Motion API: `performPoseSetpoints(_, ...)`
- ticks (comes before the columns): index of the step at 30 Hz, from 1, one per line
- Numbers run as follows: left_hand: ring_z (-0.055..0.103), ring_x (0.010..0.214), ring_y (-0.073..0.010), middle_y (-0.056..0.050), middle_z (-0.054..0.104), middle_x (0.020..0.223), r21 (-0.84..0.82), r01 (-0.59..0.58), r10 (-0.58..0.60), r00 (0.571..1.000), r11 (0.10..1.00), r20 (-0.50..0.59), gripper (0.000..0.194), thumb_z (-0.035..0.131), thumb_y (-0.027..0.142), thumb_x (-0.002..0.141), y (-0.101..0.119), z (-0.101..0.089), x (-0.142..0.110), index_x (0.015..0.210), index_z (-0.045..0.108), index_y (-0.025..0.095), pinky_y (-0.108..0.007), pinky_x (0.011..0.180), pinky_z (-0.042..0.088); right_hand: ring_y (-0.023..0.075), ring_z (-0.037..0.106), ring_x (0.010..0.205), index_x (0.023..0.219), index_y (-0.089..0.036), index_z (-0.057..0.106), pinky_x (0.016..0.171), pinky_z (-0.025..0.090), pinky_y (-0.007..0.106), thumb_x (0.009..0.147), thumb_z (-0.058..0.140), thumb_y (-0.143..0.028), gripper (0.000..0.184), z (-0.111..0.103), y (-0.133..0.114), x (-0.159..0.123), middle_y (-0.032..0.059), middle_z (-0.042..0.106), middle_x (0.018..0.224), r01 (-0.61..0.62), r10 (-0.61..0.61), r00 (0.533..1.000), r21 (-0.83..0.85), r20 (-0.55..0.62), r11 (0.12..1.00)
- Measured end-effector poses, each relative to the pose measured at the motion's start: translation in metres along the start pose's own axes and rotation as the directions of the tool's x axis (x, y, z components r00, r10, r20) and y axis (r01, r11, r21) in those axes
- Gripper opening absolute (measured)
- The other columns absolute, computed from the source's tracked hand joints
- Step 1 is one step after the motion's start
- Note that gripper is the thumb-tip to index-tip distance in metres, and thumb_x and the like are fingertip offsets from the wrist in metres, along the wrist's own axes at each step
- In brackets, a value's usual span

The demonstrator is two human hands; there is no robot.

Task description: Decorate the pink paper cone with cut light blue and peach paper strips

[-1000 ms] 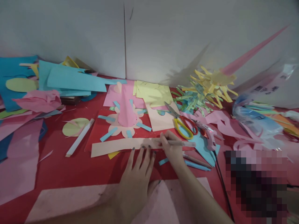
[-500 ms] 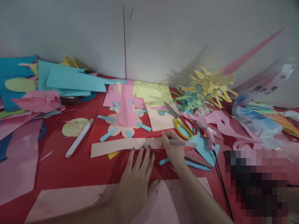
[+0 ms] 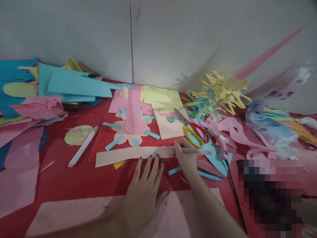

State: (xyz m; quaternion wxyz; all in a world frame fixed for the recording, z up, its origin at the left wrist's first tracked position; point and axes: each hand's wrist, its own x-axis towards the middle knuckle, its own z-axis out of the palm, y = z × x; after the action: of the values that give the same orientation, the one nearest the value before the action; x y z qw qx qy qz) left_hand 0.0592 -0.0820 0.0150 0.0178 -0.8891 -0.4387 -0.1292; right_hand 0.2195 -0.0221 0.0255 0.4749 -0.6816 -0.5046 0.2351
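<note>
A long peach strip point(image 3: 131, 153) is lying flat across the red table point(image 3: 74, 180), just in front of a paper flower point(image 3: 131, 127) with blue tabs and a pink cone at its middle. The strip's near edge is being pressed down by the left hand point(image 3: 146, 191), which is spread flat with the fingers point(image 3: 148, 165) apart and nothing gripped; the fingertips are touching the strip towards its right end. The right hand point(image 3: 185, 157) is closed around a pen point(image 3: 198, 151), which is being held low and nearly level, its back end pointing right. The pen's tip is being brought to the strip's right end, though the exact point of contact is being hidden by the fingers.

Just beyond the right hand, scissors point(image 3: 194, 132) with yellow and red handles are lying on a peach sheet point(image 3: 169, 127), the blades pointing back and left. A blue strip point(image 3: 174, 170) is lying just beside the right wrist, and a black cord point(image 3: 234, 191) is running down the table to its right. A glue stick point(image 3: 83, 147) is lying at a slant left of the flower, beside a pale green disc point(image 3: 75, 135). Blue sheets point(image 3: 74, 86) and crumpled pink paper point(image 3: 37, 105) are being kept in a heap at the far left. A yellow sheet point(image 3: 162, 99) is lying near the wall, and a bunch of yellow and green strips point(image 3: 218, 96) is piled to its right. A clear plastic bag point(image 3: 269, 125) is lying at the far right. A large pink sheet point(image 3: 81, 208) is lying nearest, partly covered by the left forearm.
</note>
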Motion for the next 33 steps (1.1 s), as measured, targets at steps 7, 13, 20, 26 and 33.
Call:
performPoseSetpoints(7, 0.038, 0.122, -0.0258, -0.009, 0.044, 0.134, 0.003, 0.001, -0.001, 1.0, 1.0, -0.012, 0.056, 0.031, 0.052, 0.085, 0.0002, 0.0002, 0.0011, 0.125, 0.048, 0.017, -0.047, 0.106, 0.01, 0.0071, 0.035, 0.04, 0.047, -0.021, 0.033, 0.042, 0.03, 0.021, 0.076, 0.048, -0.025, 0.033, 0.0, 0.0008, 0.0004, -0.0084, 0.033, 0.04, 0.005, -0.005, 1.0, 0.016, 0.009, 1.0)
performPoseSetpoints(13, 0.039, 0.121, -0.0259, -0.009, 0.046, 0.133, 0.009, -0.002, 0.002, 1.0, 1.0, -0.021, 0.057, 0.029, 0.052, 0.085, 0.0, -0.0009, 0.0007, 0.126, 0.048, 0.016, -0.047, 0.105, 0.011, 0.0065, 0.03, 0.039, 0.047, -0.021, 0.03, 0.04, 0.026, 0.021, 0.076, 0.048, -0.024, 0.034, -0.0011, 0.0025, 0.0006, -0.0087, 0.031, 0.04, 0.018, -0.018, 1.0, 0.0, -0.013, 1.0)
performPoseSetpoints(20, 0.039, 0.121, -0.0255, -0.008, 0.046, 0.133, 0.011, -0.003, 0.003, 1.0, 1.0, -0.014, 0.056, 0.03, 0.051, 0.085, -0.0004, -0.0016, 0.0011, 0.126, 0.047, 0.017, -0.047, 0.105, 0.011, 0.0067, 0.031, 0.041, 0.049, -0.021, 0.03, 0.043, 0.028, 0.021, 0.075, 0.046, -0.022, 0.031, -0.0017, 0.0024, 0.0011, -0.0089, 0.03, 0.041, 0.048, -0.05, 0.997, -0.033, -0.056, 0.998)
performPoseSetpoints(26, 0.038, 0.121, -0.0264, -0.009, 0.046, 0.132, 0.016, -0.007, 0.007, 1.0, 1.0, 0.0, 0.056, 0.027, 0.051, 0.086, -0.0003, -0.0026, 0.0007, 0.126, 0.047, 0.017, -0.048, 0.104, 0.011, 0.0073, 0.035, 0.039, 0.048, -0.022, 0.03, 0.041, 0.029, 0.022, 0.073, 0.047, -0.022, 0.031, -0.003, 0.0021, 0.0013, -0.0085, 0.032, 0.041, 0.024, -0.024, 1.0, -0.008, -0.017, 1.0)
performPoseSetpoints(33, 0.039, 0.121, -0.0266, -0.009, 0.046, 0.132, 0.007, -0.013, 0.013, 1.0, 1.0, -0.008, 0.056, 0.028, 0.05, 0.086, -0.001, -0.0037, 0.002, 0.125, 0.049, 0.015, -0.048, 0.105, 0.009, 0.0091, 0.042, 0.039, 0.05, -0.023, 0.032, 0.041, 0.034, 0.022, 0.074, 0.048, -0.023, 0.029, -0.0096, 0.0026, 0.0036, -0.0085, 0.033, 0.039, -0.044, 0.047, 0.998, 0.052, -0.052, 0.998)
